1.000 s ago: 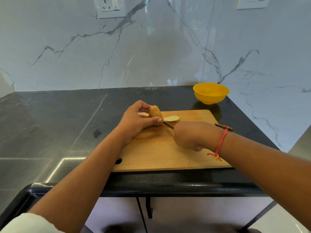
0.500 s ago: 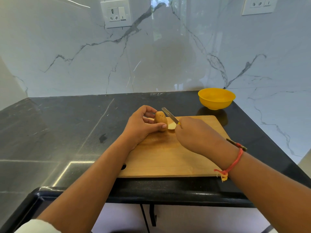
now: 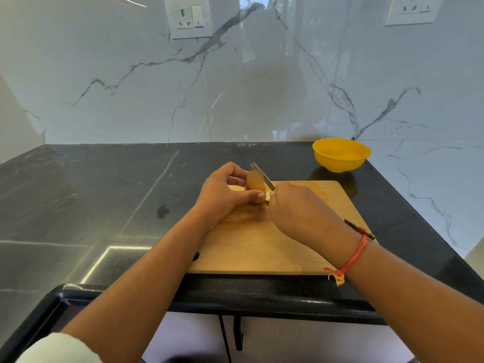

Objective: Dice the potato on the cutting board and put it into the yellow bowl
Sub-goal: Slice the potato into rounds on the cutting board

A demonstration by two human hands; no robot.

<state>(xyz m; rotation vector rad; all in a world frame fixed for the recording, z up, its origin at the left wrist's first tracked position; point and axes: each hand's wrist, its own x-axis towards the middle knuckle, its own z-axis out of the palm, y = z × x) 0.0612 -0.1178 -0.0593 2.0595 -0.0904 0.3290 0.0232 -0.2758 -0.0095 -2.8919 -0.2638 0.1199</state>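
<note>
A brown potato [image 3: 254,185] stands on the far part of the wooden cutting board [image 3: 256,247]. My left hand [image 3: 222,195] grips it from the left, thumb along its near side. My right hand [image 3: 298,208] holds a knife [image 3: 262,174], whose blade slants up and away across the potato's right end. A pale cut slice [image 3: 267,196] peeks out between the potato and my right hand. The yellow bowl [image 3: 340,154] sits beyond the board's far right corner and shows nothing inside.
The board lies on a dark stone counter [image 3: 104,195] close to its front edge. A marble wall with two sockets [image 3: 190,17] runs behind. The counter ends just right of the bowl.
The knife rose from lying low by the cut slice to slanting over the potato's right end. My right hand moved up toward the potato. The left hand kept its grip.
</note>
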